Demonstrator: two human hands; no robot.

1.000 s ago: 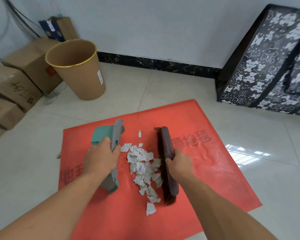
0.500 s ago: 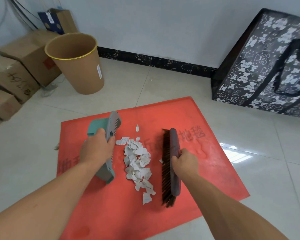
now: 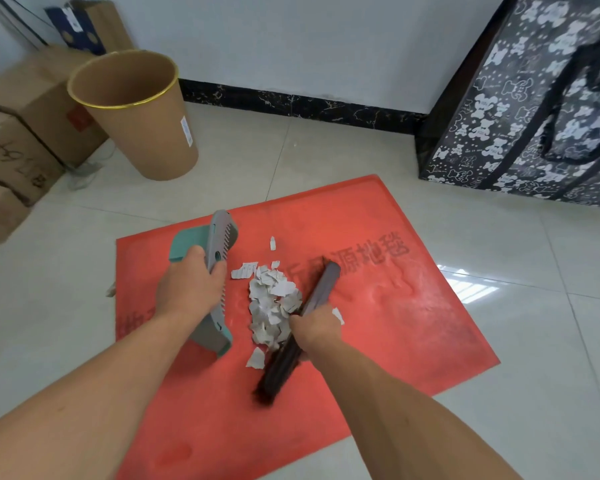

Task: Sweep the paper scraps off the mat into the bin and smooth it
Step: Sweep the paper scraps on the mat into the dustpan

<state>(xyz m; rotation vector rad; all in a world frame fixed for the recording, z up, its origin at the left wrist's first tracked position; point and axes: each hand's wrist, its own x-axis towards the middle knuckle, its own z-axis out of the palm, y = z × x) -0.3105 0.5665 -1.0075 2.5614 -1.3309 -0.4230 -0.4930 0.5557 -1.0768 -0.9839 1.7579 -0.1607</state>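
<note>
Left hand (image 3: 187, 289): I see it clenched around the teal dustpan (image 3: 210, 282), tipped on its edge.
Right hand (image 3: 314, 329): clenched around the brush (image 3: 302, 323).
Brush: long way runs from near me up and right.
Paper scraps (image 3: 271, 306): piled between my two hands.
Red mat (image 3: 395, 306): flat under everything.
Bin (image 3: 142, 116): well past my left fingers.

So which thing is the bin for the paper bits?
Look past the red mat toward the left wall, beside the cardboard boxes. The bin is the tall, round, open-topped brown tub there; only it has a shiny gold rim.
</note>
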